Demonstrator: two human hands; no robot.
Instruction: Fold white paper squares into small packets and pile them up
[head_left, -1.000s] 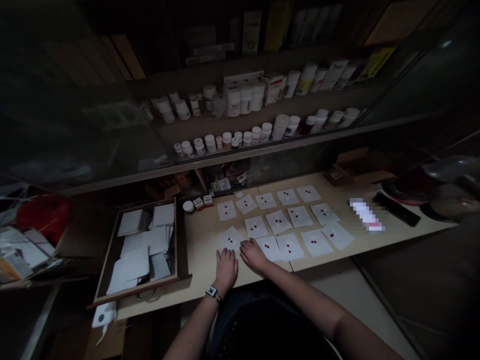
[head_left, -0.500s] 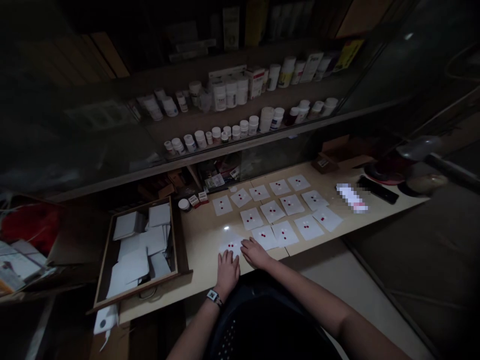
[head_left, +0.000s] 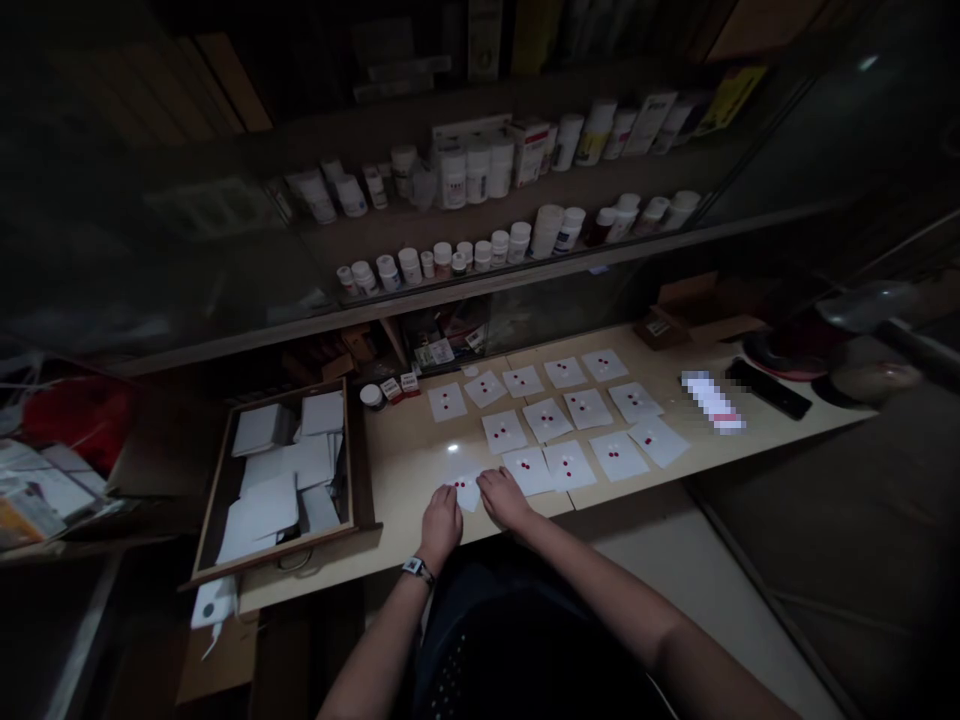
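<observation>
A small white paper square with two red pills on it lies near the front edge of the table, between my hands. My left hand has its fingers drawn together on the left edge of this paper. At the right edge, my right hand bends its fingers closed on the paper. Several other paper squares, each bearing red and pale pills, are spread in rows to the right and behind. The closest one to my right hand is a paper square just beyond it.
An open drawer full of white paper stands at the left. Behind it sit a white jar and two small boxes. A phone lies at the right, near an open carton. Bottles line the shelf above.
My left hand's fingers, spread over the paper before, have gathered at its left edge. My right hand has shifted slightly left. The whole view has tilted a little.
</observation>
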